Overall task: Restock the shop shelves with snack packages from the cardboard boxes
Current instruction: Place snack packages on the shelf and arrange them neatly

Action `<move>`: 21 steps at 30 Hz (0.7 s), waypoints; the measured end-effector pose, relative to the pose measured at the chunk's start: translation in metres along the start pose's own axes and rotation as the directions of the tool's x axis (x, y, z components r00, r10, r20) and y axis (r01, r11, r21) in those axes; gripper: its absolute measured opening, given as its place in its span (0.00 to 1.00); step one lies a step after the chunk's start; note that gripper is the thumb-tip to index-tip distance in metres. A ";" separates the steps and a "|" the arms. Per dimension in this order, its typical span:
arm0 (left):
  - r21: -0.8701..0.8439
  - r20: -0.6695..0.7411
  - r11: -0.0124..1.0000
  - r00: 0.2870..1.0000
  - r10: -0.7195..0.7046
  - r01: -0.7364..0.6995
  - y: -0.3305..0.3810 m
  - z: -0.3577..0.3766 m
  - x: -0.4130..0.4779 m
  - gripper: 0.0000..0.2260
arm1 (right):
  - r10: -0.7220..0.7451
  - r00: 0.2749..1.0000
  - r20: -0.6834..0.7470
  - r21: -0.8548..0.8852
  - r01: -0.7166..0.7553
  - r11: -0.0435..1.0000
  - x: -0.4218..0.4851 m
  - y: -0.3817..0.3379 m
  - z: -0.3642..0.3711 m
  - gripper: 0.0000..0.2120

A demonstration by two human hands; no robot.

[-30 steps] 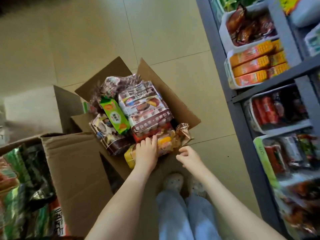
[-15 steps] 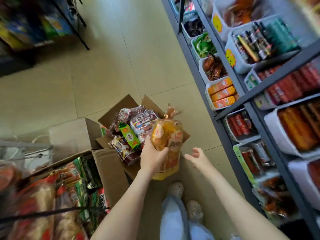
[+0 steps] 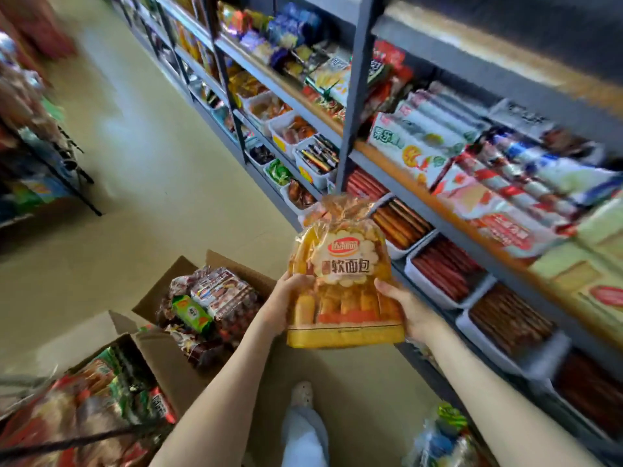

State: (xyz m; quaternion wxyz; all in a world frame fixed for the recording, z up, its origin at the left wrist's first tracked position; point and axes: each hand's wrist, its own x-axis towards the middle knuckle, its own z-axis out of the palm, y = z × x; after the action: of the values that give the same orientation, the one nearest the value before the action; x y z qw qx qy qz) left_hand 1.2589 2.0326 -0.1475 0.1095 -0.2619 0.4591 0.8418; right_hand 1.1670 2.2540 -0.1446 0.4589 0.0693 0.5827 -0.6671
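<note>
A yellow bag of soft bread (image 3: 342, 281) is held upright in front of me, label facing me. My left hand (image 3: 281, 305) grips its left edge and my right hand (image 3: 406, 308) grips its right edge. Below and to the left stands an open cardboard box (image 3: 158, 294) with several snack packages in it, among them a green pack (image 3: 192, 313). The grey shop shelves (image 3: 414, 197) run along the right, stocked with white tubs of sausages and rows of packets.
A second open cardboard box (image 3: 158, 365) with red and green bags sits at the lower left. A black wire rack (image 3: 50, 163) stands at the far left. More packets (image 3: 445, 436) lie on the floor near my right arm. The tiled aisle runs ahead.
The bread bag has been lifted out of the box and turned upright. My right hand has taken hold of its right edge. My view has swung up toward the shelves.
</note>
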 end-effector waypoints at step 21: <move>0.641 0.618 0.216 0.663 0.424 -0.736 -0.084 0.344 -0.165 0.34 | -0.805 0.362 -0.471 -0.667 0.451 0.593 -0.384 0.037 -0.130 0.44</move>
State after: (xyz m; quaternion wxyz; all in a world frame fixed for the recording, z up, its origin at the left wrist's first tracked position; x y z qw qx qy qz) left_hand 1.3162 2.3738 0.0339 -0.0336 0.1608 0.8521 0.4970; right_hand 1.3541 2.5708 0.0293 -0.1186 -0.0056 0.8223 -0.5565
